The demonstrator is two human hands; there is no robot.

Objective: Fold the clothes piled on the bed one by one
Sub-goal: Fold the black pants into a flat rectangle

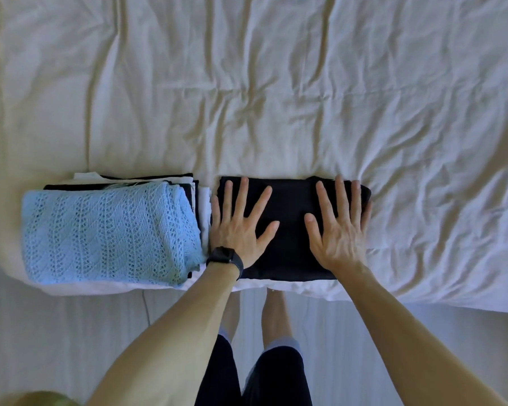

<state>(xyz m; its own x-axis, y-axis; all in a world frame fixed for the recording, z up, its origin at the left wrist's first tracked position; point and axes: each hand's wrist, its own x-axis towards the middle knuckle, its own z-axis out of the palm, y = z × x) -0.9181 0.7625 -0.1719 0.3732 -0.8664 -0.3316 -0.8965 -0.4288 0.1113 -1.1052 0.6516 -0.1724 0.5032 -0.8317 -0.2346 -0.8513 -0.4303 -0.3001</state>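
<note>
Both hands, left (237,227) and right (339,230), press spread flat on a folded dark garment (291,230) at the bed's (276,83) near edge; the folded stack (112,230) sits left. No unfolded pile shows, so folding seems nearly finished.

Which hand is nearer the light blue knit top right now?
Left. The left hand lies flat on the black folded garment at its left end, just beside the blue knit top. The right hand lies flat on the garment's right end, farther away.
</note>
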